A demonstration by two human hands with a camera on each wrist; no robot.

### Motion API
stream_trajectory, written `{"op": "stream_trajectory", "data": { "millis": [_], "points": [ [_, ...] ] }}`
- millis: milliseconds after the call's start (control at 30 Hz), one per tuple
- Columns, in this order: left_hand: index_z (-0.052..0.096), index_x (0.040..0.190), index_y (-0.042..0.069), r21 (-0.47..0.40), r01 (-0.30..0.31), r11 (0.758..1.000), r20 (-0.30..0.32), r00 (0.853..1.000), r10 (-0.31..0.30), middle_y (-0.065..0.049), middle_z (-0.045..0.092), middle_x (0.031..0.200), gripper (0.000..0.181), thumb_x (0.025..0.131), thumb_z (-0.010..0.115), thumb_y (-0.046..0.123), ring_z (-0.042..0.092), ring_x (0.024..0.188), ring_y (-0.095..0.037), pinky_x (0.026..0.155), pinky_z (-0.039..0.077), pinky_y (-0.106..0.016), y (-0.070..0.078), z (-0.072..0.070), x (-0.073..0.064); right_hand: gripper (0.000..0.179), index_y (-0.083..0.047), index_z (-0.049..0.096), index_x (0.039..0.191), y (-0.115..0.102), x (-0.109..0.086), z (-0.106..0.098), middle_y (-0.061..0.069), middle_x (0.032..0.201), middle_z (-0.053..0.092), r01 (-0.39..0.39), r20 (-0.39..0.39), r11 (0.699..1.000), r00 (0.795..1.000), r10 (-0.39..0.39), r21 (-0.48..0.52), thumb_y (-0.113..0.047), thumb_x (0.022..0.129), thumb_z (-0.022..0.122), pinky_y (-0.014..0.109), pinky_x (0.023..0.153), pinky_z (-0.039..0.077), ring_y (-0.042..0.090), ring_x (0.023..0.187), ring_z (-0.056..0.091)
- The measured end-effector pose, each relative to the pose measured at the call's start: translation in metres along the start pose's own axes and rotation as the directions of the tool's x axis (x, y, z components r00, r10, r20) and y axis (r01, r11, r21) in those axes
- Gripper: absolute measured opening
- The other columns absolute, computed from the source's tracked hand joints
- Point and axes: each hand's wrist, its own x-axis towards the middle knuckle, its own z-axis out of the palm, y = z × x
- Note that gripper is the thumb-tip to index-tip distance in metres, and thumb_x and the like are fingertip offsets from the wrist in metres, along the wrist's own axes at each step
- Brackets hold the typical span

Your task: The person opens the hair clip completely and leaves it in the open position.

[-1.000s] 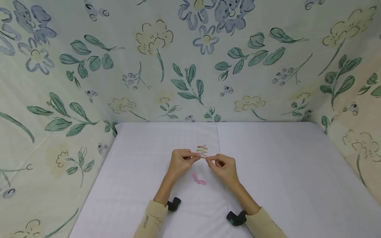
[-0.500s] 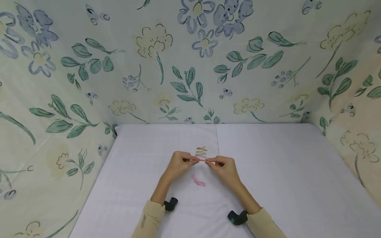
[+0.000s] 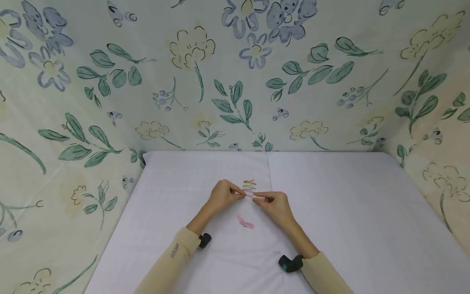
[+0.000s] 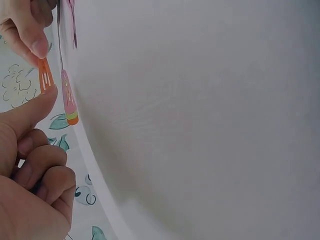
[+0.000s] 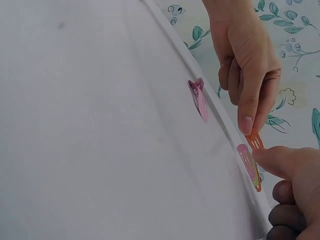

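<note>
Between my two hands, an orange snap hair clip [image 4: 46,77] is held by its ends. My left hand [image 3: 223,194] pinches one end between thumb and forefinger, its other fingers curled. At the opposite end my right hand [image 3: 275,205] has thumb and forefinger on the clip, covering that tip. Just beyond the fingers, a short row of snap clips lies on the white cloth: an orange one [image 3: 249,181], a green one [image 3: 249,186] and a pink one [image 3: 249,190]. Nearer me, between the wrists, lies a loose pink clip piece [image 3: 245,222], spread in a V.
White cloth [image 3: 349,212] covers the table, with a crease running down past the clips. A floral curtain [image 3: 235,81] hangs along the back edge and both sides. Dark wrist cameras [image 3: 291,263] stick out from the beige sleeves [image 3: 183,245] close over the cloth.
My left forearm has swung out to the left, and the left hand has turned with its knuckles higher. Both hands keep hold of the orange clip; the clips on the cloth stay put.
</note>
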Motion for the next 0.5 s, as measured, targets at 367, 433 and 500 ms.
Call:
{"op": "stream_trajectory", "data": {
  "millis": [367, 433, 500],
  "points": [
    [0.085, 0.083, 0.015, 0.04, 0.042, 0.998, 0.048, 0.998, -0.044, 0.001, 0.063, 0.063, 0.002, 0.084, 0.086, 0.014, 0.045, 0.055, -0.006, 0.05, 0.033, -0.02, -0.0068, 0.002, 0.007, 0.019, -0.009, 0.084, 0.1, 0.003, 0.0035, 0.0061, -0.004, 0.054, 0.055, 0.008, 0.003, 0.986, 1.0, -0.008, -0.168, -0.014, 0.082, 0.088, 0.019, 0.047, 0.03, 0.001, 0.049, 0.04],
    [0.085, 0.084, 0.014, 0.052, 0.05, 0.997, 0.05, 0.997, -0.053, 0.002, 0.064, 0.064, 0.002, 0.083, 0.087, 0.015, 0.045, 0.056, -0.007, 0.05, 0.034, -0.02, -0.0069, 0.0018, 0.0078, 0.021, -0.01, 0.084, 0.102, 0.0034, 0.0037, 0.0068, -0.005, 0.054, 0.053, 0.016, 0.004, 0.984, 1.0, -0.015, -0.177, -0.015, 0.082, 0.089, 0.02, 0.047, 0.03, 0.001, 0.049, 0.04],
    [0.085, 0.084, 0.014, 0.062, 0.051, 0.997, 0.042, 0.998, -0.053, 0.001, 0.065, 0.066, 0.003, 0.083, 0.088, 0.015, 0.046, 0.057, -0.007, 0.051, 0.034, -0.02, -0.0077, 0.0019, 0.0091, 0.021, -0.011, 0.084, 0.102, 0.0041, 0.004, 0.0074, -0.006, 0.054, 0.051, 0.022, 0.002, 0.983, 1.0, -0.022, -0.181, -0.016, 0.082, 0.089, 0.02, 0.048, 0.029, 0.002, 0.049, 0.039]
  ]
}}
